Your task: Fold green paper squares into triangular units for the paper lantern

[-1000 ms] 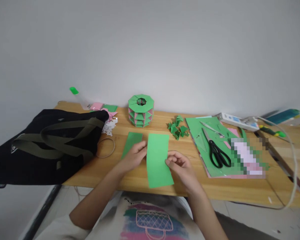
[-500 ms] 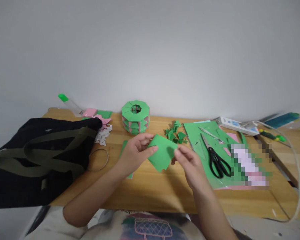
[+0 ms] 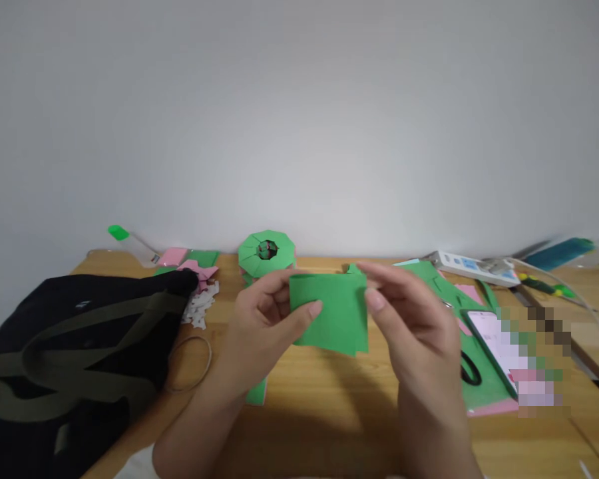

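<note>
Swung level from its tilt, green paper (image 3: 337, 322) hangs over the table (image 3: 304, 392), my left hand (image 3: 262, 332) pinching it, right hand (image 3: 422, 336) half-parted at its edge (hold unclear); I'd even the layers.

left fingers (image 3: 302, 320) pinch while right fingers (image 3: 402, 279) curve inward, thumb (image 3: 382, 309) raised.

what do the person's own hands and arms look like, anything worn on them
The left hand and right hand are bare; no glove, ring, watch or bracelet shows. A plain white fabric sleeve shows at the left arm; none shows clearly on the right arm.
</note>
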Motion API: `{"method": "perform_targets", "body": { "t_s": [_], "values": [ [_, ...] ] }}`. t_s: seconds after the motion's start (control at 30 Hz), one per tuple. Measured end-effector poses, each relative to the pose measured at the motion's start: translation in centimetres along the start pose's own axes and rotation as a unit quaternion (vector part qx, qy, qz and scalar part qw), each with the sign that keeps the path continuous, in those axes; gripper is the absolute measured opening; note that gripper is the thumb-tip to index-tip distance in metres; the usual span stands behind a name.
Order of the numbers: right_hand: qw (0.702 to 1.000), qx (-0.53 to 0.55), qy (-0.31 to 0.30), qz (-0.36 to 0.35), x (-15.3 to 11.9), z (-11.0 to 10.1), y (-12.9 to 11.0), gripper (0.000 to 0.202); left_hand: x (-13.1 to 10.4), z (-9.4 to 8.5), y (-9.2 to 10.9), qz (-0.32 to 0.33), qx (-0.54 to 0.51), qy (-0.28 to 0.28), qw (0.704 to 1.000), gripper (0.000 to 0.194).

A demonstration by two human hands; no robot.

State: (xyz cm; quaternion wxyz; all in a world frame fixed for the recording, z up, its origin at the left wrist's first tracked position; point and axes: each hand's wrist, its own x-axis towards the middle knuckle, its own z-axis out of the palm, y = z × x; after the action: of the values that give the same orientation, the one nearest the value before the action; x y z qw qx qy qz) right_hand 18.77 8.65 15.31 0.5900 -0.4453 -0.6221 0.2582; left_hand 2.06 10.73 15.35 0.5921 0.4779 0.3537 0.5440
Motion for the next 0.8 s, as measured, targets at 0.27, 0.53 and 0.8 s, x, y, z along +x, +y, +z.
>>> {"method": "perform_targets", "body": {
  "t_s": [0.27, 0.53, 0.8],
  "values": [
    [0.963, -0.201, -0.051, -0.169, 0.9, -1.7, 0.1, 0.028, 0.6, -1.1, 0.0, -0.003, 0.029, -0.016, 0.999, 0.031],
    [0.996, -0.005, -0.067, 0.064, 0.0, -1.2, 0.7, 0.005, 0.6, -1.7, -0.7, 0.037, 0.037, -0.061, 0.997, 0.033],
    [0.994, 0.052, 0.038, 0.084, -0.1, -0.4, 1.0, 0.015, 0.1, -1.2, -0.2, 0.036, 0.088, -0.030, 0.995, 0.018]
  ]
}}
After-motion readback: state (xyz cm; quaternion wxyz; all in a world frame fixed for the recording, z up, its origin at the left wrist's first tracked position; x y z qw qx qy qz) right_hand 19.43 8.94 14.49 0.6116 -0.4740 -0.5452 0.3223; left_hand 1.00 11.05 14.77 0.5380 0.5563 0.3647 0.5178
